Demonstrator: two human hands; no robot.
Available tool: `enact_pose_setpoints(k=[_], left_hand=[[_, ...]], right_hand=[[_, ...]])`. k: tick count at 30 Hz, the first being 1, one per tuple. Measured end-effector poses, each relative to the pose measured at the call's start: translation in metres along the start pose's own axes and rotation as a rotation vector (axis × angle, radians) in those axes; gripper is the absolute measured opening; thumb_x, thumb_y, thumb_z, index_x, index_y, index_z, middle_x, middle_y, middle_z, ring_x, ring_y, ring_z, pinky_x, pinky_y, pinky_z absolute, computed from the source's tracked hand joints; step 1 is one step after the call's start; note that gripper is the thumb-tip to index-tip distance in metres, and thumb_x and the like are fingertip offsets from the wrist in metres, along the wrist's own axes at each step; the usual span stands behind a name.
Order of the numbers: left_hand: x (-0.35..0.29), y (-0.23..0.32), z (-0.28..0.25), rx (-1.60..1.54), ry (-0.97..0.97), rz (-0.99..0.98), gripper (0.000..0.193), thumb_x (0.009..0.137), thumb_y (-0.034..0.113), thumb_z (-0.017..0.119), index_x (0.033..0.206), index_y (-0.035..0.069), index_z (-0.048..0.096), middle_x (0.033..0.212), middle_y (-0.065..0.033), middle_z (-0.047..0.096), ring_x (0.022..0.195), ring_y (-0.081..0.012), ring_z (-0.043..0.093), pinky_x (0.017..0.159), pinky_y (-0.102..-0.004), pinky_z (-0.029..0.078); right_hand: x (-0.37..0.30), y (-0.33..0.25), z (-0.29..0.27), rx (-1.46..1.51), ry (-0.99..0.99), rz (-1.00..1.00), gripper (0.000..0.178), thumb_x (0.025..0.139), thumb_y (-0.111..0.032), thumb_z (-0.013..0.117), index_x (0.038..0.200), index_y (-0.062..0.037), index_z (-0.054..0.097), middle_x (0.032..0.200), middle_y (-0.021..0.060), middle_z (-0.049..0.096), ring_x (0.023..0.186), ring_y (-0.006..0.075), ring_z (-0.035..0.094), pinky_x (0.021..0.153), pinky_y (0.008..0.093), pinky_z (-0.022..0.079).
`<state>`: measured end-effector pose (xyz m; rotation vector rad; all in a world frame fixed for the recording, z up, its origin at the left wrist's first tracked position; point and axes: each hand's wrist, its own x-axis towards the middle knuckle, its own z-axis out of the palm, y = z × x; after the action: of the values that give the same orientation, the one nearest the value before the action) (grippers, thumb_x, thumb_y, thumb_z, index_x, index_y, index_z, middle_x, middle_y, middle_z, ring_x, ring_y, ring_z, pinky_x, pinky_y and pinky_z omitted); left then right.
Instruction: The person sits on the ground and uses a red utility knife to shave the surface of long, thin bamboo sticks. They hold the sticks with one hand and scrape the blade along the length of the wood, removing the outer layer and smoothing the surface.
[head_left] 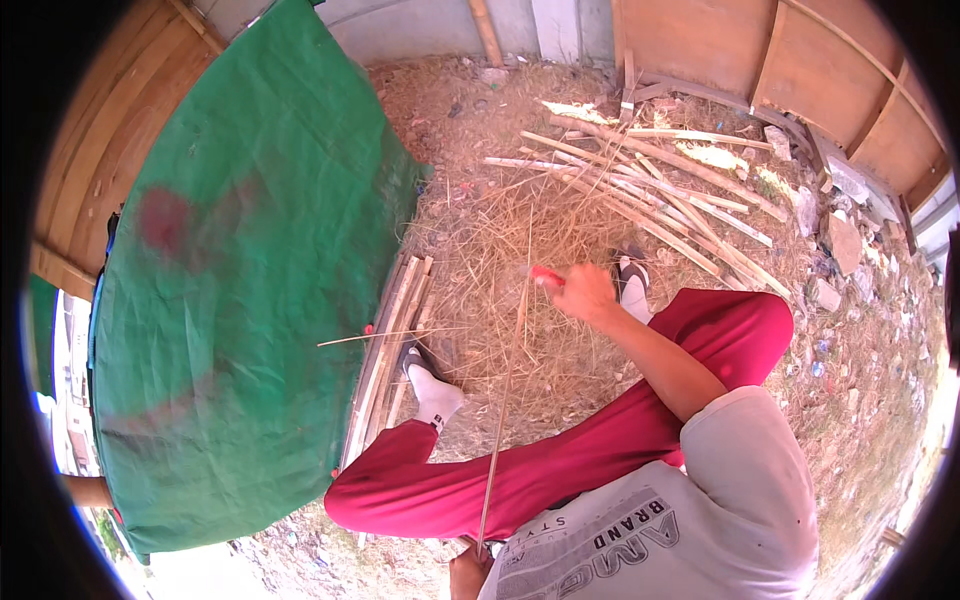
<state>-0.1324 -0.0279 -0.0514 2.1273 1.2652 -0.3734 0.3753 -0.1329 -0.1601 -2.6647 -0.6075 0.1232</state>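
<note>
My left hand (468, 577), low in the picture by my shirt, is closed round the near end of a long thin bamboo strip (497, 440). The strip runs up across my trousers, away from me over the littered ground. Beyond my knees my right hand (588, 294) grips a tool by its red handle (546, 276), close to the strip's far part. The tool's working end is too blurred to tell its kind, and I cannot tell whether it touches the strip. Under both lies a heap of thin shavings (520, 225).
Several split bamboo poles (665, 190) lie piled at the far right. More lengths (385, 350) lie by my left foot, along a large green tarp (240, 260). Rubble (845, 245) edges the right side, beneath wooden wall panels (830, 60).
</note>
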Motion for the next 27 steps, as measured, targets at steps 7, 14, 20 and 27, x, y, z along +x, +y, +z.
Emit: enact_pose_setpoints(k=[7, 14, 20, 27], left_hand=[[-0.005, -0.005, -0.012, -0.112, -0.165, -0.129, 0.019, 0.079, 0.009, 0.067, 0.067, -0.002, 0.055, 0.055, -0.0143, 0.055, 0.052, -0.0216, 0.057, 0.054, -0.0424, 0.045], [0.004, -0.013, -0.016, -0.091, -0.226, -0.08, 0.024, 0.079, 0.01, 0.067, 0.064, -0.002, 0.052, 0.055, -0.0103, 0.052, 0.054, -0.0142, 0.05, 0.054, -0.0391, 0.043], [-0.001, 0.015, -0.022, -0.11, -0.188, -0.125, 0.022, 0.079, 0.009, 0.066, 0.066, -0.003, 0.054, 0.055, -0.012, 0.054, 0.054, -0.0147, 0.053, 0.054, -0.0392, 0.044], [-0.001, 0.011, -0.016, -0.095, -0.11, 0.028, 0.019, 0.08, 0.008, 0.065, 0.066, -0.002, 0.058, 0.052, -0.0116, 0.052, 0.052, -0.0174, 0.057, 0.051, -0.0391, 0.044]], right_hand=[[0.024, 0.024, -0.053, 0.161, 0.218, 0.129, 0.043, 0.094, -0.05, 0.059, 0.097, -0.012, 0.077, 0.077, 0.0214, 0.07, 0.074, 0.0401, 0.07, 0.071, 0.0493, 0.056], [-0.012, -0.027, -0.061, 0.329, -0.013, -0.109, 0.037, 0.094, -0.048, 0.061, 0.107, -0.0179, 0.077, 0.071, 0.0178, 0.069, 0.069, 0.0377, 0.069, 0.067, 0.0483, 0.055], [-0.034, -0.043, -0.055, 0.245, -0.184, -0.249, 0.039, 0.094, -0.052, 0.059, 0.112, -0.0228, 0.077, 0.068, 0.013, 0.069, 0.062, 0.0326, 0.067, 0.062, 0.046, 0.054], [-0.034, -0.051, -0.048, 0.247, -0.229, -0.265, 0.039, 0.093, -0.052, 0.059, 0.111, -0.0233, 0.078, 0.065, 0.0112, 0.068, 0.061, 0.0299, 0.066, 0.059, 0.0431, 0.053]])
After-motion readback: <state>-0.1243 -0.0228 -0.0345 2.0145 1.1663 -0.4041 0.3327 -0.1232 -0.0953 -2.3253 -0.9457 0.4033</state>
